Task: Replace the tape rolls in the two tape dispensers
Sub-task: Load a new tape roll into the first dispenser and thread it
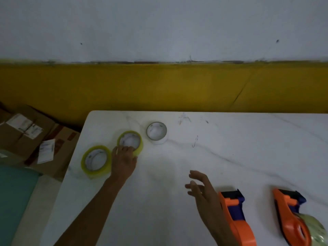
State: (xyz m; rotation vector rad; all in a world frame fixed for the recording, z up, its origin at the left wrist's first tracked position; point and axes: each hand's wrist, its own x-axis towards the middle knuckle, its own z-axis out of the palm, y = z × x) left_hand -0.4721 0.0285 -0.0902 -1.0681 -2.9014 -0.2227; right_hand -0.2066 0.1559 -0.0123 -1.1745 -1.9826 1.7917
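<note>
Two yellowish tape rolls lie flat on the white marble table (230, 148): one at the left (95, 159), one further back (130, 141). Beyond them sits a nearly empty white core (156, 132). My left hand (123, 160) rests its fingertips on the near rim of the middle roll; whether it grips it I cannot tell. My right hand (200, 189) hovers open above the table, just left of an orange and blue tape dispenser (234, 215). A second orange dispenser (291, 215) at the far right carries a pale tape roll (314, 229).
Cardboard boxes with labels (32, 137) are stacked on the floor left of the table. A teal surface (16, 201) lies at the lower left. Behind the table runs a wall with a yellow lower band (159, 86).
</note>
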